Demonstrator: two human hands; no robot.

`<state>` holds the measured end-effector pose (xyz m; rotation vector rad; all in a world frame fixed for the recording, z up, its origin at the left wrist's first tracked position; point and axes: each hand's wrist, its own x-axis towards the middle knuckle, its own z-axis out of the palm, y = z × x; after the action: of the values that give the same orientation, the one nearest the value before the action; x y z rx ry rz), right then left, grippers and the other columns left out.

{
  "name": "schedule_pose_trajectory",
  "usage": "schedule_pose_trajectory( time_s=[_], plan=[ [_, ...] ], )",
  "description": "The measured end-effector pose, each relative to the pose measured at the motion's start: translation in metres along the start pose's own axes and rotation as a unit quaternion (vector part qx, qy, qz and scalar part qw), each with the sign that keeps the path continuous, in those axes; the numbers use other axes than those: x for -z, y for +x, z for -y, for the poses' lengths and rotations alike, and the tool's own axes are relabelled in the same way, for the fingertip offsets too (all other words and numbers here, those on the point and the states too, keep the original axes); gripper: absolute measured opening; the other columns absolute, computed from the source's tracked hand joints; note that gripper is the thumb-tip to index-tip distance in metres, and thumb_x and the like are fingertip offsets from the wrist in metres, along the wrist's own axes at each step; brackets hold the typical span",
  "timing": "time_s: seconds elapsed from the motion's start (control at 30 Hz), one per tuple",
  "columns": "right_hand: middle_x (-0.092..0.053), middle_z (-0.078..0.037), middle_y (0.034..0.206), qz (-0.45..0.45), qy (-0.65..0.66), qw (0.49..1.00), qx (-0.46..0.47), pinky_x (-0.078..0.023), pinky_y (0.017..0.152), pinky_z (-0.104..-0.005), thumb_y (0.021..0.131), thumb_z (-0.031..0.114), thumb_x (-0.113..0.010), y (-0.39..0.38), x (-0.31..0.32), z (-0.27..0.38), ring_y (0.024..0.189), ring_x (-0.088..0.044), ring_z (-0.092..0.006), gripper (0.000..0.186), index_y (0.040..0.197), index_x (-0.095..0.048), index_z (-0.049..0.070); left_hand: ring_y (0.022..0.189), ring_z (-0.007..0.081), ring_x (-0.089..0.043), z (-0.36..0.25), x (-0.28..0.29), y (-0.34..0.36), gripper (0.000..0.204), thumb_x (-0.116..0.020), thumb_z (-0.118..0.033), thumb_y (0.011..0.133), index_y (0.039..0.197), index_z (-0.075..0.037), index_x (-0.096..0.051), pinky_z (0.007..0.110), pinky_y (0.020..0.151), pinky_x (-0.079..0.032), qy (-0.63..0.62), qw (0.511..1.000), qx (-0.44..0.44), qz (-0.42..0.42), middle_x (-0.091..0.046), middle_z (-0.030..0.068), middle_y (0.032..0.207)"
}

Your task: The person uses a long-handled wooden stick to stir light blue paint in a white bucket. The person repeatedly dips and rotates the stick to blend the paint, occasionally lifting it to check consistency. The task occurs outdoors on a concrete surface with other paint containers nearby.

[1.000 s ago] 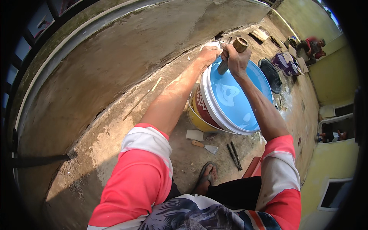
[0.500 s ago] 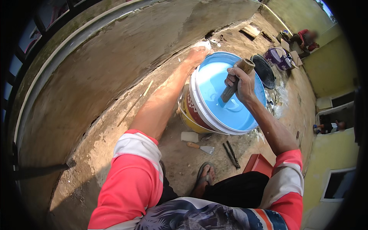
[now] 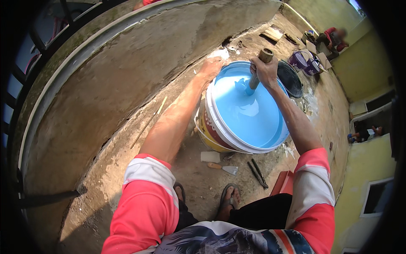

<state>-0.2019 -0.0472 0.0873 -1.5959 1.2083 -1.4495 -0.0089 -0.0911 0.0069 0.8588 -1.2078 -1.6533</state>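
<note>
A large white bucket (image 3: 220,127) full of light blue paint (image 3: 249,112) stands on the concrete ground in front of me. My right hand (image 3: 264,72) is closed around a thick wooden stick (image 3: 259,70) whose lower end dips into the paint near the far rim. My left hand (image 3: 211,67) grips the bucket's far left rim, fingers curled over the edge. Both arms wear red and white sleeves.
A putty knife (image 3: 224,169), a small white block (image 3: 210,157) and dark pliers (image 3: 258,174) lie by my sandalled feet. A red stool edge (image 3: 284,183) is at right. A black lid (image 3: 291,79) and purple buckets (image 3: 305,62) sit beyond. A low concrete wall (image 3: 127,72) runs left. A person (image 3: 334,38) crouches far off.
My right hand has carried the stick from the bucket's right side toward the far rim. The view has shifted, and my left hand stays on the rim.
</note>
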Motion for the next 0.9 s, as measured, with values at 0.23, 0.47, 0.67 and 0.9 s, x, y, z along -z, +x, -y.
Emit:
schedule_pose_trajectory(
  time_s=[0.23,0.47,0.67,0.9],
  plan=[
    [-0.046,-0.001,0.061,0.008,0.147,0.978,-0.149,-0.039,0.047,-0.0283,0.083,-0.001,-0.061,-0.07,0.053,0.036,0.052,-0.044,-0.0098,0.016,0.084,-0.048,0.009,0.09,0.0145,-0.064,0.003,0.001,0.002,0.023,-0.064,-0.017,0.095,0.108,0.001,-0.071,0.029,0.079,-0.053,0.015,1.0,-0.005,0.0,-0.071,0.0083,0.101],
    [-0.055,-0.004,0.059,0.122,0.14,0.978,-0.095,-0.04,0.044,-0.0282,0.081,0.003,-0.067,-0.074,-0.074,0.053,0.049,-0.051,-0.0105,0.013,0.073,-0.056,0.004,0.075,0.0136,-0.06,0.005,0.005,0.003,0.015,-0.063,-0.015,0.094,0.093,-0.002,-0.07,0.028,0.067,-0.05,-0.029,0.999,-0.036,-0.001,-0.067,0.0046,0.086],
    [-0.059,-0.003,0.059,0.042,-0.002,0.997,0.071,-0.045,0.049,-0.0285,0.078,0.006,-0.07,-0.024,-0.097,0.027,0.053,-0.055,-0.01,0.012,0.073,-0.059,0.001,0.085,0.0152,-0.062,0.011,0.009,0.005,0.016,-0.06,-0.013,0.095,0.097,-0.001,-0.07,0.03,0.07,-0.052,-0.063,0.995,-0.053,0.051,-0.068,0.0075,0.094],
    [-0.056,-0.003,0.06,0.024,-0.001,1.0,-0.006,-0.042,0.044,-0.0268,0.082,0.002,-0.066,-0.019,-0.006,0.007,0.049,-0.053,-0.0102,0.015,0.072,-0.056,0.004,0.089,0.0144,-0.064,0.007,0.005,0.003,0.023,-0.064,-0.017,0.095,0.107,0.0,-0.07,0.029,0.079,-0.054,-0.035,0.999,-0.008,0.002,-0.07,0.0076,0.102]
  ],
)
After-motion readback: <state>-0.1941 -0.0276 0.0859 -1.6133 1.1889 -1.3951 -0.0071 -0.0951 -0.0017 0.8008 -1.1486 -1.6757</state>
